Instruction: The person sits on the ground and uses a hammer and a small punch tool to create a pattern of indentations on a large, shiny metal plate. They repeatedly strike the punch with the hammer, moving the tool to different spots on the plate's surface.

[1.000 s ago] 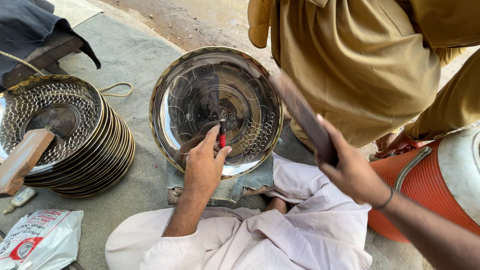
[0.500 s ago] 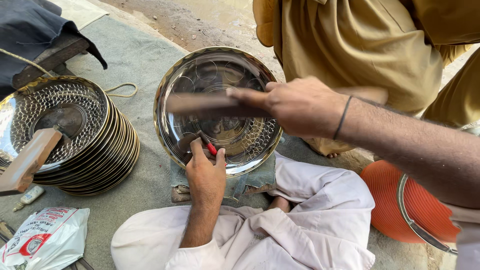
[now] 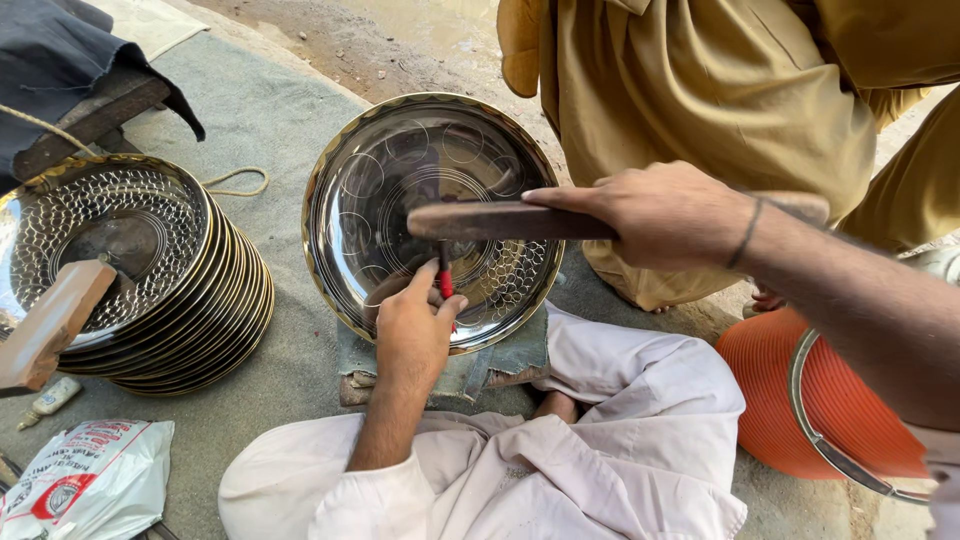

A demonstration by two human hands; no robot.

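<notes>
head view: we see our left hand (image 3: 415, 335) resting on the lower inside of a round shiny metal tray (image 3: 400, 180), fingers pinched narrow around a thin punch with a red grip (image 3: 446, 283), held upright, tip on the tray surface near the dotted pattern. our right hand (image 3: 665, 215) comes in from the right, fingers wrapped tight around a flat wooden mallet (image 3: 490, 220), which lies level just above the top of the punch; we cannot tell if it touches. the tray sits tilted toward us, its near edge on a folded grey cloth pad (image 3: 500, 360), just in front of our crossed legs in white cloth (image 3: 600, 460).

left of the tray, near but apart, a stack of patterned trays (image 3: 150, 300) with dark rims stands on the grey mat (image 3: 270, 120). a wooden block (image 3: 50, 325) leans over the stack's left side. a small tube (image 3: 45, 400) and a white plastic bag (image 3: 90, 480) lie at bottom left. dark cloth (image 3: 60, 60) lies top left, a cord loop (image 3: 235, 182) beside the stack.

behind the tray another person in tan clothing (image 3: 720, 90) crouches. an orange ribbed cooler (image 3: 810, 410) with a metal ring stands at right, under our right forearm.
</notes>
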